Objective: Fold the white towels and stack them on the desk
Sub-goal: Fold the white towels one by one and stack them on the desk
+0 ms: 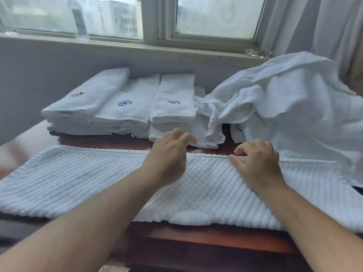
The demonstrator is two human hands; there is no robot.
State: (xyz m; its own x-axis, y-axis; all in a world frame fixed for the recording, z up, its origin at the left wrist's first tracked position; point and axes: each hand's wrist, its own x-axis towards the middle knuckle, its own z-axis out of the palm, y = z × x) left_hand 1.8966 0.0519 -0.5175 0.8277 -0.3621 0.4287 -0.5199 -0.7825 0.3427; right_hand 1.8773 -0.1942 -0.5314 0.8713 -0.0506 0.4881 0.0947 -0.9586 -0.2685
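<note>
Quilted white towel (78, 179) lay in a long band across the near surface (196, 236), which was dark red wood. Right grip (257, 163) pinched the far hem. Left grip (169, 156) rested loose on the towel, fingers half curled, holding nothing. Behind were three folded stacks (121, 107). An unfolded heap (284, 107) overlapped the towel's right end. Window (216, 16) beyond. A strip of wood showed between towel and stacks.

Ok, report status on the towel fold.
Right hand pinches far hem of flat towel; left hand beside it, grip unclear. Three folded stacks behind. Unfolded pile overlaps towel's right end.
</note>
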